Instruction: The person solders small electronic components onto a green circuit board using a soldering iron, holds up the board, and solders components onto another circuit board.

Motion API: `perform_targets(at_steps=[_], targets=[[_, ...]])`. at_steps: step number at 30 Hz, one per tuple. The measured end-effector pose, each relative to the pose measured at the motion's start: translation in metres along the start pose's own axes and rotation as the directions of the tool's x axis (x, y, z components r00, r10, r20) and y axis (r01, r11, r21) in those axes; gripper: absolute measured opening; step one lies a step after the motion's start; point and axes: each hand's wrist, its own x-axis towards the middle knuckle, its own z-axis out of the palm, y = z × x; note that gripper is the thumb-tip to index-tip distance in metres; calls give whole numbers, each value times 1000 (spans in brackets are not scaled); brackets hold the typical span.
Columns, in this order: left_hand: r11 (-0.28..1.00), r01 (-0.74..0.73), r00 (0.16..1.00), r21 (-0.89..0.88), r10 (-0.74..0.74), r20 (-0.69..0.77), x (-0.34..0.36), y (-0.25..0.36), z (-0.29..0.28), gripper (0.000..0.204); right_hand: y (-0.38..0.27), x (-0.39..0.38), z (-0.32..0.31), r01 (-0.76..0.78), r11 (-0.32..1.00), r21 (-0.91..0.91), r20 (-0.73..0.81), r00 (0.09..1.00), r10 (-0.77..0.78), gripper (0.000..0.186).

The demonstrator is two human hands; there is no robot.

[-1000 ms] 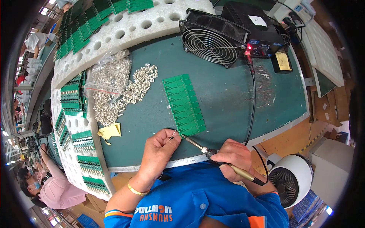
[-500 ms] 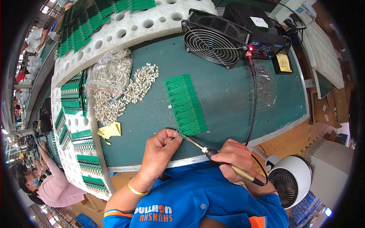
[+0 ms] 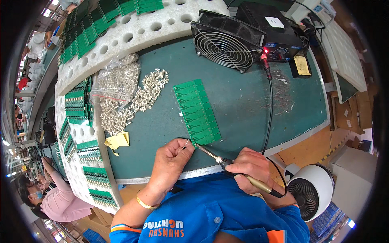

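A green circuit board panel (image 3: 197, 111) lies on the dark green bench mat, with a row of pins along its left edge. My left hand (image 3: 173, 157) is closed at its near left corner, pinching a thin solder wire (image 3: 185, 145) between thumb and forefinger. In my right hand (image 3: 250, 170) is a soldering iron (image 3: 225, 163), held like a pen. Its tip meets the panel's near edge, close to my left fingertips. The iron's cable runs back to a black soldering station (image 3: 279, 50) with a red light.
A black fan with a wire guard (image 3: 227, 48) stands at the back. Small metal parts (image 3: 148, 91) lie heaped beside a plastic bag (image 3: 117, 79). White foam trays (image 3: 133, 34) hold more green boards. A yellow scrap (image 3: 117, 140) lies left. Another person (image 3: 60, 198) sits at far left.
Both hands, the solder wire and the iron hold nearly the same place at the panel's near edge. The whole view has shifted very slightly.
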Motion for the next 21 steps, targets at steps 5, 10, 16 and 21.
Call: perform_targets(at_steps=[5, 10, 16, 21], targets=[[999, -21, 1000, 49, 22, -3, 0, -3, 0, 12, -2, -2, 1, -2, 1000, 1, -7, 1000, 2, 23], [995, -49, 999, 88, 50, -3, -1, -6, 0, 13, -5, -1, 0, -24, 1000, 9, -1, 1000, 24, 23], [993, -77, 997, 94, 78, -16, 0, -8, 0, 13, -7, -7, -6, -7, 1000, -6, -24, 1000, 7, 22], [995, -57, 998, 78, 58, -20, -2, -5, 1, 13, -7, -14, -5, -1, 1000, 26, -101, 995, 3, 18]])
